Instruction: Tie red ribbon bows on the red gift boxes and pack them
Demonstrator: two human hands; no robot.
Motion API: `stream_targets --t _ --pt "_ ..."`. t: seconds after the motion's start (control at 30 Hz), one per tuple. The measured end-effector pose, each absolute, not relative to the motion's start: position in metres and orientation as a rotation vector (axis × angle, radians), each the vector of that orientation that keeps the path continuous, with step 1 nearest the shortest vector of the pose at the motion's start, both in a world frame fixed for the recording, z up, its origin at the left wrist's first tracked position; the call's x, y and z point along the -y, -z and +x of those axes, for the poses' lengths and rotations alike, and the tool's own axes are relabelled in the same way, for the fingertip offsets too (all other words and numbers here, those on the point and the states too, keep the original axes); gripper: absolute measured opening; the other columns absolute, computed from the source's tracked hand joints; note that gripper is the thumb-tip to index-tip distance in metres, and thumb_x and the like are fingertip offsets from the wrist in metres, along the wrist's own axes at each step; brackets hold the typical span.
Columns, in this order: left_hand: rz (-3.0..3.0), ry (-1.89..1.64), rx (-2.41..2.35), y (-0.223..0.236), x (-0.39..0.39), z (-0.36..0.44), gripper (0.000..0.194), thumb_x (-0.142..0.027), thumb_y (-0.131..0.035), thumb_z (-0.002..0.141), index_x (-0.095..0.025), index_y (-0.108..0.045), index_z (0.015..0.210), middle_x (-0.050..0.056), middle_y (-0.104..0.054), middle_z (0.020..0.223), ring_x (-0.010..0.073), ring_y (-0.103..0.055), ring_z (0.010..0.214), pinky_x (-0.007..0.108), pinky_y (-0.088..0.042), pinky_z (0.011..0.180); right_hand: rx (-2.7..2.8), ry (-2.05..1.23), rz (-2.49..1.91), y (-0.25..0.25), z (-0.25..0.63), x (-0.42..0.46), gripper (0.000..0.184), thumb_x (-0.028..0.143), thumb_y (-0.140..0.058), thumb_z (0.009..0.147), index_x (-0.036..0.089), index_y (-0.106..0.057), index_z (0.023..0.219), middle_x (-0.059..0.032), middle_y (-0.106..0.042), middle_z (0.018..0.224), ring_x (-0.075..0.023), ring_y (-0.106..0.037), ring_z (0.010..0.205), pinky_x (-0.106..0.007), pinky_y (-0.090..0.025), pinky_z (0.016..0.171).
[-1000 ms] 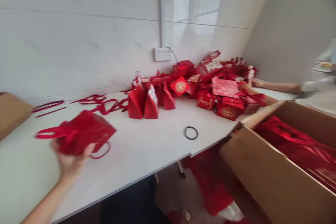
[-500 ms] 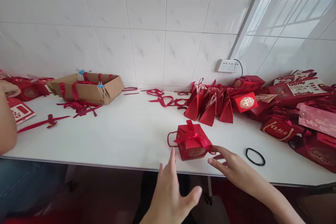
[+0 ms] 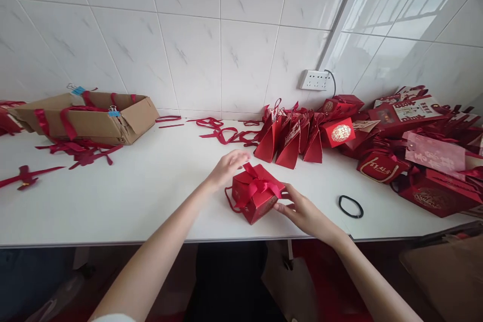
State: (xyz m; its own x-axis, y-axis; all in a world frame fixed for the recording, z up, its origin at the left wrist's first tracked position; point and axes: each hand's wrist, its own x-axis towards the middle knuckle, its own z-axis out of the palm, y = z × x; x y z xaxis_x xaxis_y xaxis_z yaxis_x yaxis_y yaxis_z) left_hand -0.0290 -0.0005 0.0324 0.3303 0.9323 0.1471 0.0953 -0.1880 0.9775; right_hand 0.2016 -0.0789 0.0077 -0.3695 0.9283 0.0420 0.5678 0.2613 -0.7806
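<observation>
A small red gift box (image 3: 252,195) with a red ribbon bow on top sits on the white table (image 3: 151,196) near its front edge. My left hand (image 3: 226,167) rests against the box's back left corner, fingers curled over the lid. My right hand (image 3: 302,209) touches the box's right side, its fingers pinching at the ribbon end. The box stands flat on the table between both hands.
Folded red bags (image 3: 289,142) stand behind the box. A heap of red boxes (image 3: 407,161) fills the right end. A black hair tie (image 3: 350,206) lies to the right. A cardboard box (image 3: 88,118) draped with ribbons sits at the back left, with loose ribbons (image 3: 222,133) along the wall.
The red box has been set down on the table. Both hands have reached forward and closed in on it, and the view has turned left to face the wall.
</observation>
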Motion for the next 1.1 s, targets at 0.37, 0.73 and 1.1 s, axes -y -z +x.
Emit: stream_targets --t 0.37,0.73,1.1 --pt "1.222 -1.039 -0.646 0.002 -0.037 -0.044 0.051 -0.057 -0.053 0.079 -0.014 -0.061 0.105 0.014 -0.064 0.113 0.0306 -0.057 0.11 0.038 -0.045 0.088 1.925 -0.879 -1.392 -0.053 0.185 0.025 0.05 0.066 -0.037 0.085 0.019 -0.049 0.073 0.0013 -0.047 0.062 -0.0123 -0.046 0.057 -0.025 -0.038 0.052" --pt "1.455 -0.82 -0.771 0.006 -0.031 -0.04 0.045 -0.055 -0.051 0.082 -0.015 -0.063 0.098 0.007 -0.066 0.092 0.0227 -0.06 0.084 0.032 -0.044 0.075 2.026 -1.464 -0.971 -0.05 0.182 -0.024 0.035 0.045 -0.062 0.079 0.017 -0.049 0.063 0.0036 -0.047 0.059 -0.0079 -0.038 0.054 -0.023 -0.033 0.052" --pt "1.729 -0.426 -0.939 -0.037 -0.02 -0.086 0.128 -0.049 -0.088 0.038 -0.031 -0.022 0.146 0.012 -0.033 0.149 0.0348 -0.026 0.139 0.05 -0.034 0.107 1.918 -1.697 -1.028 -0.021 0.19 -0.032 0.06 0.062 -0.041 0.088 0.015 -0.057 0.054 -0.001 -0.056 0.053 -0.0112 -0.051 0.053 -0.025 -0.04 0.059"
